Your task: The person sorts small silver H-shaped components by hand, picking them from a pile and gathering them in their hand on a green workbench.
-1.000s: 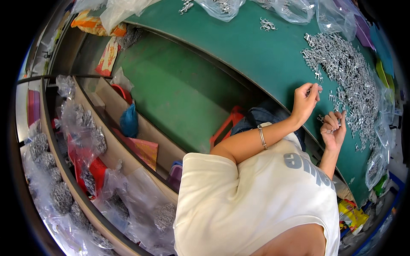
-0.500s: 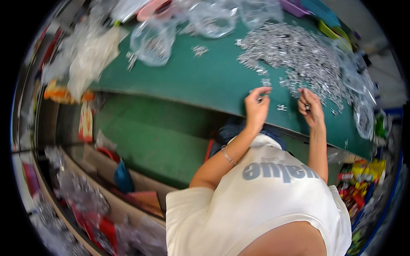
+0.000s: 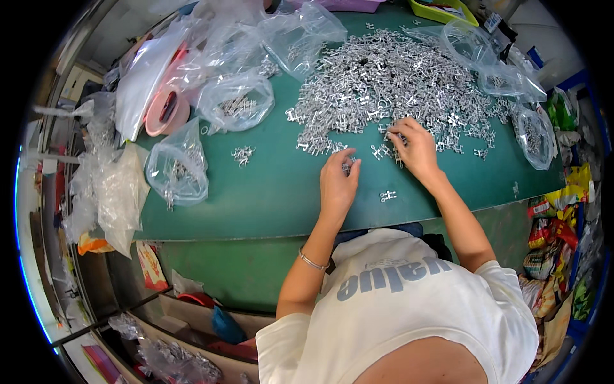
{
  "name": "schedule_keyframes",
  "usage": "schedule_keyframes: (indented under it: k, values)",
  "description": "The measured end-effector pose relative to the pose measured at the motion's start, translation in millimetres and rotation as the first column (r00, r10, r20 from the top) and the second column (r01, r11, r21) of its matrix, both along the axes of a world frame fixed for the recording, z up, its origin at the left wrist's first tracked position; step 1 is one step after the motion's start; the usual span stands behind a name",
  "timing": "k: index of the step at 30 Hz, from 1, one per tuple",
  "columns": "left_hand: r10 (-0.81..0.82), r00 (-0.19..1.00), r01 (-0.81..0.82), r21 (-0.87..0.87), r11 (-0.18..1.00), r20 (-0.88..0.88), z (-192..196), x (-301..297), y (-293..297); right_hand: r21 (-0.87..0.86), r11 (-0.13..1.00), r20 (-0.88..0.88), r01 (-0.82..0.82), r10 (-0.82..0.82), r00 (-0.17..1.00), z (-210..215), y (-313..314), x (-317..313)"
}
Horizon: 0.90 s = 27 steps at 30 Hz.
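Observation:
A wide heap of small silver metal pieces (image 3: 377,83), some with looped ends, spreads over the green table (image 3: 268,182). My left hand (image 3: 338,185) is at the heap's near left edge, its fingers curled around a few of these pieces (image 3: 346,168). To its right, my right hand (image 3: 416,150) reaches over the near edge of the heap. Its thumb and fingers are bent together on small metal pieces, partly hidden by the fingers. Between my arms, nearer to me, lies a small separate group of pieces (image 3: 387,196).
Clear plastic bags holding metal pieces stand at left, including one bag (image 3: 179,169) by a small loose cluster (image 3: 243,155). A pink tub (image 3: 167,112) sits behind them. Further bags (image 3: 534,137) lie at right. A lime-green tray (image 3: 444,11) is at the back.
The whole view has swung, showing more of the table's far side. My right hand has moved in to the heap's near edge. My left hand stays curled around its pieces.

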State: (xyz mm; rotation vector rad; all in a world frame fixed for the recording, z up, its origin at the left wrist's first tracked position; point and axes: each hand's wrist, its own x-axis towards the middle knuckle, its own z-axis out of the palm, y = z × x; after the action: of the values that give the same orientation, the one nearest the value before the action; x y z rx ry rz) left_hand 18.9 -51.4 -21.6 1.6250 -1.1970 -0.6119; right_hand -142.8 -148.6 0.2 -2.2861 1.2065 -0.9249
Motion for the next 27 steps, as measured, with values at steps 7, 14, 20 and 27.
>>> schedule_keyframes:
  k: [7,14,20,27]
  values:
    - [-0.156,0.957,0.188,0.112,0.976,-0.245,8,-10,-22,0.832,0.423,0.520,-0.360,-0.367,0.771,25,2,-23]
    - [-0.149,0.588,0.438,0.157,0.885,-0.795,24,-25,-34,0.796,0.350,0.601,-0.494,-0.364,0.712,18,13,-28]
    - [-0.223,0.848,0.343,0.176,0.923,-0.481,29,-35,-29,0.781,0.319,0.624,-0.536,-0.411,0.665,19,14,-27]
    - [-0.206,0.962,0.188,0.117,0.975,0.178,36,-27,-51,0.776,0.257,0.587,-0.576,-0.627,0.512,17,4,-38]
